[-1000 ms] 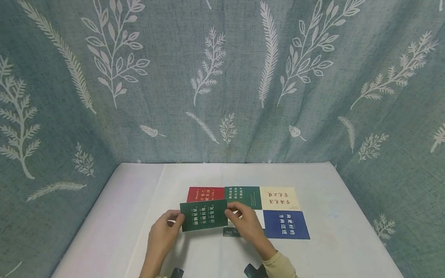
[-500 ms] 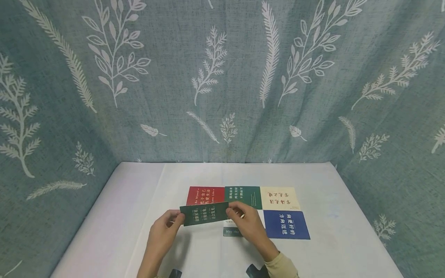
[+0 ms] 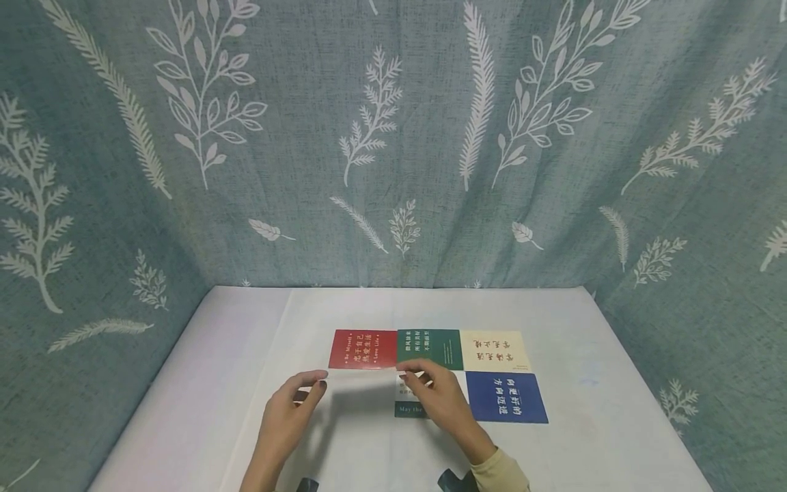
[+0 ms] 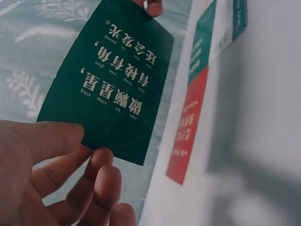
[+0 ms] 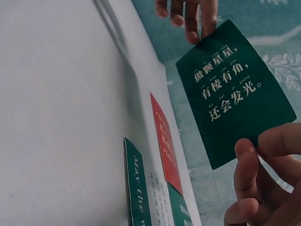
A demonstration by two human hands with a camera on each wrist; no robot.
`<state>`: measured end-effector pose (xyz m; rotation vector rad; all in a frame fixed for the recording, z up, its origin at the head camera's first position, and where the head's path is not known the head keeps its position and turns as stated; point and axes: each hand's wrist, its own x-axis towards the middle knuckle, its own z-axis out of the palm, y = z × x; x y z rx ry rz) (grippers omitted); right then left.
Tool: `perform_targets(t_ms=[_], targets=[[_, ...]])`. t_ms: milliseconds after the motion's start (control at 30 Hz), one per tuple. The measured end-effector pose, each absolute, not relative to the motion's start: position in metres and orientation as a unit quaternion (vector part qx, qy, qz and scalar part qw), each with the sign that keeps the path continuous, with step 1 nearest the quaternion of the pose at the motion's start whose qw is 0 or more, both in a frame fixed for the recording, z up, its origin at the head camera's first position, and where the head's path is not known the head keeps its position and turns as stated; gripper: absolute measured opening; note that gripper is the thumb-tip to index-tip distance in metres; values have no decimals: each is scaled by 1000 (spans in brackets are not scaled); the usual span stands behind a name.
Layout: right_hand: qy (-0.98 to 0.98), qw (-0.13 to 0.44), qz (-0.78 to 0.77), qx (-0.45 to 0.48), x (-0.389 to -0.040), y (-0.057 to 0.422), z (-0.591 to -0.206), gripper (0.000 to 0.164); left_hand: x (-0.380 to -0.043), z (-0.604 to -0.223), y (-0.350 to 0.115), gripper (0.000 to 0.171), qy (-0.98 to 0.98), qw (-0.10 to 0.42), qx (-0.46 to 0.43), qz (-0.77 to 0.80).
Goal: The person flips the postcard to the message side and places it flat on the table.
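A dark green card point(image 4: 108, 101) with white Chinese lettering is held in the air between my two hands. In the head view it is turned nearly edge-on and shows only as a thin line. My left hand point(image 3: 287, 418) pinches one short end between thumb and fingertips. The opposite end is pinched by my right hand point(image 3: 444, 404). Just beyond lies a red card point(image 3: 363, 350) flat on the table. Under the right hand, a white card with a green strip point(image 3: 408, 410) reading "May the" is partly hidden. The held card casts a shadow below.
The white-covered table point(image 3: 615, 424) also bears a green card point(image 3: 444, 350), a cream card point(image 3: 498, 352) and a blue card point(image 3: 486, 398), laid edge to edge with the others. A leaf-patterned curtain point(image 3: 424, 157) stands around the back and sides.
The green card has tilted from showing its printed face to nearly edge-on in the head view, uncovering the red card behind. Both hands have stayed nearly in place.
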<state>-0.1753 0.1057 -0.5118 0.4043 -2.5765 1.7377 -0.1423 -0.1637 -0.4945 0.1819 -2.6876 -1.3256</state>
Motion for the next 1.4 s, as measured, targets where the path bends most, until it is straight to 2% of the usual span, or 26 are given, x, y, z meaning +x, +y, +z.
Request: perform_targets(t_ms=[200, 433, 733, 1067, 1267, 1400], targets=[[-820, 6, 559, 122, -175, 109, -512, 23, -141, -497, -163, 24, -886, 90, 46, -452], [-826, 5, 554, 100, -176, 109, -512, 34, -141, -498, -162, 23, -891, 91, 37, -444], [-827, -8, 553, 102, -176, 111, -514, 24, -142, -499, -162, 28, -881, 71, 50, -464], [-827, -7, 552, 109, -175, 108, -518, 25, -142, -497, -158, 33, -880, 70, 85, -463], [-823, -4, 559, 103, -173, 103, -520, 44, -144, -500, -158, 25, -891, 95, 85, -437], [-823, -3, 560, 97, -172, 100, -520, 44, -145, -503, -159, 23, -900, 135, 72, -409]])
